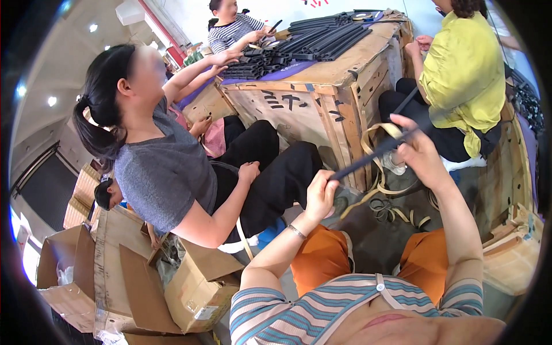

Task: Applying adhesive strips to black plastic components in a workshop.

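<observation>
A long, thin black tube (368, 156) slants across in front of me, rising to the right, its far right part smeared by motion. My left hand (321, 195) is closed around its lower end. Further up, my right hand (421, 150) pinches the same tube between thumb and fingers. A tan strip (375, 131) like tape loops up beside the right hand and trails down past the tube; whether the fingers hold it too, I cannot tell. More tan strip lies in loose curls (397, 211) on the floor beyond my knees.
Ahead, a wooden crate (287, 112) carries a pile of black tubes (322, 43). A person in grey (167, 155) sits close on my left, another in yellow (463, 80) at the right. A striped-shirt person (230, 34) works behind the crate. Open cardboard boxes (201, 287) stand lower left.
</observation>
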Tool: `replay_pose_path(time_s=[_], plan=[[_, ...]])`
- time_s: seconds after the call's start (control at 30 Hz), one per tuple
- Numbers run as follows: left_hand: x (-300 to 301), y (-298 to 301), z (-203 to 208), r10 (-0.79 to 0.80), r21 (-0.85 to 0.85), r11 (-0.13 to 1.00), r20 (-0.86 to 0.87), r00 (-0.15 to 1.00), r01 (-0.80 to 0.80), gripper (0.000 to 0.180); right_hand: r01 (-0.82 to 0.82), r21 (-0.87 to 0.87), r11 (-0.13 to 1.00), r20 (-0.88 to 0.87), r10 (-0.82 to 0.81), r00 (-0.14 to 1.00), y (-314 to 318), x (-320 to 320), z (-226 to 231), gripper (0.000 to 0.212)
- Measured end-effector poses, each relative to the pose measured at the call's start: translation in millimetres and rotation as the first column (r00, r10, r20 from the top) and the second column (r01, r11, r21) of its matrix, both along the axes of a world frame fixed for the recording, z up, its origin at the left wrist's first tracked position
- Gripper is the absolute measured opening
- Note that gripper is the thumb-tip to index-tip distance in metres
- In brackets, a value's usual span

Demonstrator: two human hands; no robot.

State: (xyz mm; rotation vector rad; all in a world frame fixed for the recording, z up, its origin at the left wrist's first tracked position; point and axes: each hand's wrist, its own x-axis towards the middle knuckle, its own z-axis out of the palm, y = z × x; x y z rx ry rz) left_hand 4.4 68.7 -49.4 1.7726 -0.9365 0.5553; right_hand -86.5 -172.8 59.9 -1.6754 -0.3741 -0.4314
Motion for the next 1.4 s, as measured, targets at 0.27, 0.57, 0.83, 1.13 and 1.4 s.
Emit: replay_pose_path(time_s=[0.27, 0.57, 0.83, 1.13, 1.4], plan=[[2, -7, 31, -0.085, 0.399, 0.916, 0.107, 0.991, 0.035, 0.033, -0.149, -0.255, 0.955, -0.133, 0.118, 0.984, 16, -11, -32, 0.028], [-20, -94, 73, -0.826, 0.048, 0.451, -0.355, 0.437, 0.891, 0.048, 0.045, -0.526, 0.85, 0.219, 0.084, 0.972, 27, 7, -90, 0.017], [-15, -88, 69, -0.823, -0.34, 0.482, -0.493, 0.284, 0.808, 0.034, -0.275, -0.697, 0.662, -0.383, -0.019, 0.924, -5, 0, -58, 0.047], [26, -73, 63, -0.667, -0.41, 0.739, -0.326, 0.67, 0.535, 0.016, -0.235, 0.082, 0.969, -0.451, 0.246, 0.858, -40, -1, -64, 0.022], [13, -84, 57, -0.677, -0.317, 0.7, -0.579, 0.454, 0.64, 0.022, -0.232, 0.052, 0.971, -0.548, 0.222, 0.807, -28, -11, -46, 0.028]])
